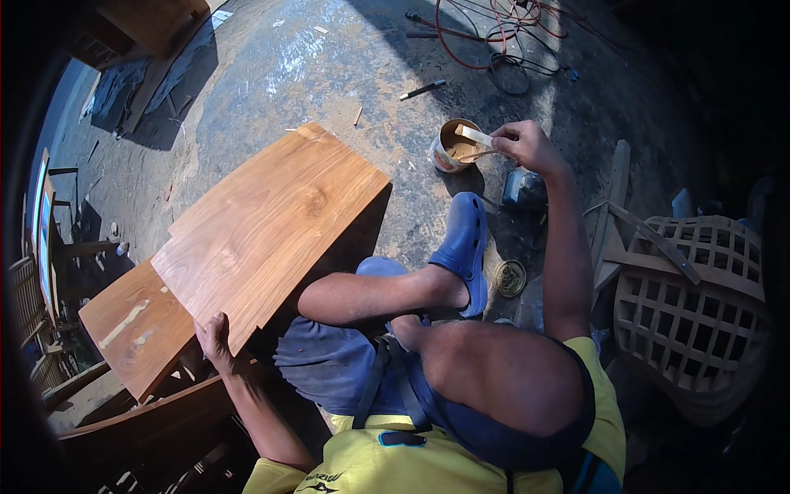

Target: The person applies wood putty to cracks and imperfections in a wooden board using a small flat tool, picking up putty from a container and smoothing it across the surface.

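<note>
Tin can (444,163): being seen at 1 o'clock, tan paste (462,151) being held inside.
Right hand (528,146): being seen at 2 o'clock, a pale strip (477,135) being pinched over the can's mouth.
Left hand (216,339): being seen at 8 o'clock, the wooden panel's (276,222) edge being gripped under the thumb.
Dark container (524,191): being shadowed at 2 o'clock, contents not being discernible.
</note>
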### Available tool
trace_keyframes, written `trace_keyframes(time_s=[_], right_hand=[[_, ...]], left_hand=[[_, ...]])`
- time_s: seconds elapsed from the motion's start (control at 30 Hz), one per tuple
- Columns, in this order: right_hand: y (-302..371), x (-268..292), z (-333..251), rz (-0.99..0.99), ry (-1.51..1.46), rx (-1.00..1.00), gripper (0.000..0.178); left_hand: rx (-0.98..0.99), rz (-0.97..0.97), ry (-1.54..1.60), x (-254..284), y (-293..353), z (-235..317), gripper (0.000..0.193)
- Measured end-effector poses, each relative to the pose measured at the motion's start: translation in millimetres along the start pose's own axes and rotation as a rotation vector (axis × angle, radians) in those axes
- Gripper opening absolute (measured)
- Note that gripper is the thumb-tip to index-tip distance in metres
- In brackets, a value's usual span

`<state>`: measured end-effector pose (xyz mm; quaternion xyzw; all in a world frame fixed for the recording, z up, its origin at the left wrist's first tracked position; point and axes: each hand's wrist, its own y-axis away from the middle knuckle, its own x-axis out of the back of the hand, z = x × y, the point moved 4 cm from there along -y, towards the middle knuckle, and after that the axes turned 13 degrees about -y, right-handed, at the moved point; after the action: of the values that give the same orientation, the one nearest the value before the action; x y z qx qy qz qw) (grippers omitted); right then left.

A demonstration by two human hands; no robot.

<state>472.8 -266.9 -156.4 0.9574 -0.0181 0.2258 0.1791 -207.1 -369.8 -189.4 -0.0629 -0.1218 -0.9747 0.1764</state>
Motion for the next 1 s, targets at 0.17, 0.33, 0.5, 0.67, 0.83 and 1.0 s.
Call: trace_keyframes(time_s=[0.17,0.33,0.5,0.67,0.83,1.0], right_hand=[[48,-69,-44,-0.198,-0.410,-0.069,0.023],[55,-184,-38,-0.377,-0.323,0.207,0.035],[62,-244,-32,-0.320,-0.167,0.471,0.037],[69,-263,-41,-0.216,0.003,0.598,0.036],[80,-270,-51,-0.172,0.256,0.584,0.032],[76,-253,-64,-0.174,0.193,0.587,0.031]], left_hand=[[0.020,0.012,0.040,-27,14,26,0.060],[0.013,-0.009,0.025,-15,6,17,0.061],[0.033,0.013,0.026,-24,13,28,0.062],[0.022,0.015,0.007,-16,9,19,0.061],[0.010,0.026,0.027,-21,12,23,0.058],[0.010,0.031,-0.006,-23,13,25,0.057]])
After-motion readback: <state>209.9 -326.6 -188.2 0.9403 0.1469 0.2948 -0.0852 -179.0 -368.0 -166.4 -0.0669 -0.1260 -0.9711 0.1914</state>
